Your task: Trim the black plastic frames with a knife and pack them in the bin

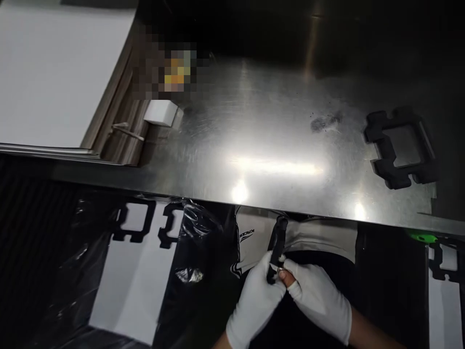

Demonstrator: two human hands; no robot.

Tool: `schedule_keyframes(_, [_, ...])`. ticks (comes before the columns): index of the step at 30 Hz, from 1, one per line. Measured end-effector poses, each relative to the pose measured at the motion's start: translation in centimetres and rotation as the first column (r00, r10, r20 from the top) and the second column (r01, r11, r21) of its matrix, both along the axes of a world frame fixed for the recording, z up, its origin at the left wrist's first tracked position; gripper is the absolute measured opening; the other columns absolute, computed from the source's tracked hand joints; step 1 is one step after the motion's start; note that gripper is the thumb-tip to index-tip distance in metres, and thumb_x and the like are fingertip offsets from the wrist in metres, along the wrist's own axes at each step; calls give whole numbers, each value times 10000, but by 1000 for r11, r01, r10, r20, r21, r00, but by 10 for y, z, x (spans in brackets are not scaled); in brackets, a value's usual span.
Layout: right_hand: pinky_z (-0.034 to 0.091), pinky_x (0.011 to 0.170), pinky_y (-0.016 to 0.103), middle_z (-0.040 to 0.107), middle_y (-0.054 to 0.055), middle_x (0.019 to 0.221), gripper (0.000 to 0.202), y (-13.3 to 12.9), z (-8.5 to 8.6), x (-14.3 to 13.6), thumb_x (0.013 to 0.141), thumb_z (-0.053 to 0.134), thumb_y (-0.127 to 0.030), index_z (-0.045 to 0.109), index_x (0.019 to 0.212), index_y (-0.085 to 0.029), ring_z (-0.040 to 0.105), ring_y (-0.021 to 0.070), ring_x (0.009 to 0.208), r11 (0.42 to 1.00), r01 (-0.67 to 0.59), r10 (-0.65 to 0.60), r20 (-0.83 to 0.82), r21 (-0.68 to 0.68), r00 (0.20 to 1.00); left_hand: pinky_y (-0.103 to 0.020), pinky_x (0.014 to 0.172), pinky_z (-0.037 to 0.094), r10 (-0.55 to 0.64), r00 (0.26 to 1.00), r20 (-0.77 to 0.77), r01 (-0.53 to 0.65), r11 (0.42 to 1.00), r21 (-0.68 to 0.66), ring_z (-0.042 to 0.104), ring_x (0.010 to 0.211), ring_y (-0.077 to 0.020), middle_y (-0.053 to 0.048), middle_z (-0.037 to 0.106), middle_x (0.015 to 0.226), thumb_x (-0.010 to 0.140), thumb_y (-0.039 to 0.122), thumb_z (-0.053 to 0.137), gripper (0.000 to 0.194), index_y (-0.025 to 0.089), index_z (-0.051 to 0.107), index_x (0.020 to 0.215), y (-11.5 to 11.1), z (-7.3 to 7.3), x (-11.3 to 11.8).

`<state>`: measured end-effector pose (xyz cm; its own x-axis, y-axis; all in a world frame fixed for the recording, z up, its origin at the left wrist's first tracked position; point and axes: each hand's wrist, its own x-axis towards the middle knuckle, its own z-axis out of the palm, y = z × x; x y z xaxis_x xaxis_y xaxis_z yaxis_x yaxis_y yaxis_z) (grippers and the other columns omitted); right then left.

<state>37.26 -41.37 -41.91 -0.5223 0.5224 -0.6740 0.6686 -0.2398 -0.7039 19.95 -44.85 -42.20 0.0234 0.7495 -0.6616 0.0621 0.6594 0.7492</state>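
piece (279, 242) black, narrow, tilted, just below near edge of steel table (254, 126). left hand (256, 298) white-gloved, fingers closed round it; right hand (319, 293) gloved, thumb bare, fingers bunched at its lower end, hold unclear. tabletop scuffed, bright glare; notched black frame (397, 178) right, sheet stack (61, 72) left. room dim.

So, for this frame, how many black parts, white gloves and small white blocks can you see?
Black parts: 5, counting the held one
White gloves: 2
Small white block: 1
Total: 8
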Motion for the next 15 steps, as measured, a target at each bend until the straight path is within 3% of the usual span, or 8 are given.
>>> schedule_keyframes(4, [579,857,341,857,46,1129,477,0,5,-2,1186,366,-451,705,1488,-304,819,253,977,999,8,-4,85,-43,996,-325,782,555,11,1000,6,-11,999,-40,618,826,-213,-14,694,859,826,208,652,96,214,678,918,3,0,5])
schedule_keyframes(9, [569,774,317,845,35,1010,461,-3,7,-3,1200,350,-459,748,1354,-284,798,226,842,998,24,-15,150,-60,989,-310,706,524,18,998,-55,-22,997,-73,574,735,-193,7,644,766,753,259,651,89,220,671,831,11,5,13])
schedule_keyframes(15, [555,770,297,849,35,1044,405,-5,4,0,1190,394,-433,758,1287,-286,805,225,888,994,43,-26,161,-100,987,-334,717,560,3,991,-131,-13,997,-73,632,764,-228,-21,708,778,738,273,644,105,226,694,817,12,4,16])
